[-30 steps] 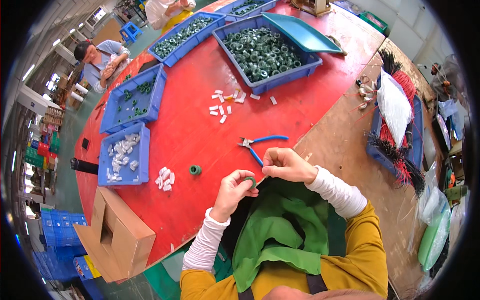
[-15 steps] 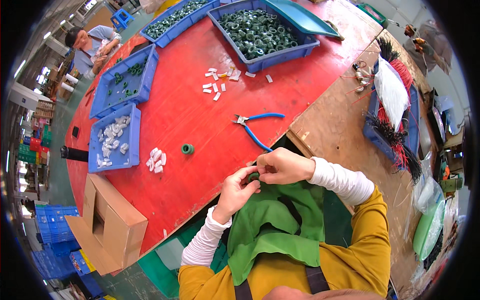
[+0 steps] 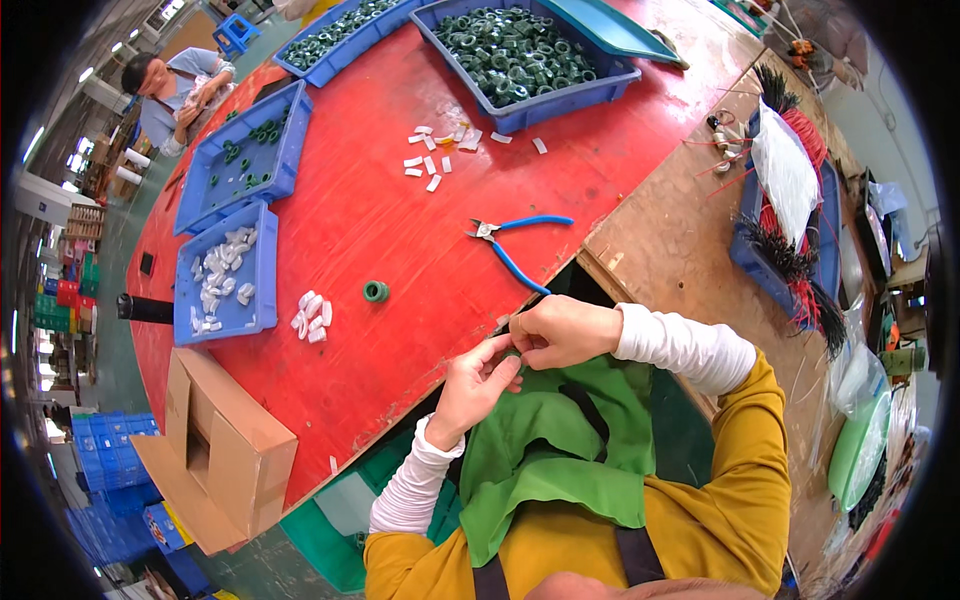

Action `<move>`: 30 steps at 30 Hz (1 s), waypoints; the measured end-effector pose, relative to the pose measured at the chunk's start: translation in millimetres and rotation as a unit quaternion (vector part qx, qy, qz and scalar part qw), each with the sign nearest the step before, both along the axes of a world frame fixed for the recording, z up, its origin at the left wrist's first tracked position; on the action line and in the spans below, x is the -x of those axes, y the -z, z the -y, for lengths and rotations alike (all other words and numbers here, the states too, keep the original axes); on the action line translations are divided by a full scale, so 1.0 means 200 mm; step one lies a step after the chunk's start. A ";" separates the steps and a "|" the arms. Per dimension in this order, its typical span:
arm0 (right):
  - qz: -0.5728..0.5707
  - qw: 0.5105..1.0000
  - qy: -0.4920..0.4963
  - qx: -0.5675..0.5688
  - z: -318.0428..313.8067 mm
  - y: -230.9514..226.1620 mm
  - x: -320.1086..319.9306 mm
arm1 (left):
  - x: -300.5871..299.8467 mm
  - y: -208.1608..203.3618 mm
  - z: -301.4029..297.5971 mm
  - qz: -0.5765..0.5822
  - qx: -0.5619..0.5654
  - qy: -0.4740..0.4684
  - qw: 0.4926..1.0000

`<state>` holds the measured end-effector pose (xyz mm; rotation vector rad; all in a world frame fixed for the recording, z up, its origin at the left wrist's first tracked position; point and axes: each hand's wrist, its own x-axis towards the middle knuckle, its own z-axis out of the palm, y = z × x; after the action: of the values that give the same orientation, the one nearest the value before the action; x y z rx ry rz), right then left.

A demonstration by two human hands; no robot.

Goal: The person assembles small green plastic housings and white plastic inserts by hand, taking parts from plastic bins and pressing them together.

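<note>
At the red table's front edge my left hand point(image 3: 474, 384) is closed, with a small green ring point(image 3: 512, 354) between thumb and fingers. Most of that ring is hidden by my fingers. My right hand point(image 3: 566, 332) meets it from the right, its fingers pinched together against the ring; what they pinch is hidden. Another green ring point(image 3: 376, 291) lies alone on the table, left of my hands. Beyond my right hand lie wire cutters point(image 3: 486, 230) with blue handles, spread apart. A small heap of white curved pieces point(image 3: 313, 316) sits further left.
Blue trays of green rings point(image 3: 512, 122) stand at the back; another tray point(image 3: 268, 300) holds white pieces. Flat white pieces point(image 3: 433, 182) are scattered mid-table. A cardboard box point(image 3: 268, 470) stands at left, a bin of red and black wires point(image 3: 745, 250) at right. A co-worker point(image 3: 165, 105) sits far left.
My hands stay together at the same place. The ring between them is now more covered by my fingers. The whole view has shifted slightly.
</note>
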<state>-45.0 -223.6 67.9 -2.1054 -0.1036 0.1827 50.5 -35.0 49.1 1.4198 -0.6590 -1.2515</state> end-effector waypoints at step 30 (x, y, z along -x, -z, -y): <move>-0.008 0.999 -0.031 -0.021 -0.02 0.00 0.06 | 0.01 0.05 -0.01 -0.082 -0.043 0.013 0.996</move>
<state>-57.3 -219.5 67.2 -2.0604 -0.1621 0.2333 48.4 -32.2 38.6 1.3649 -0.5190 -1.4146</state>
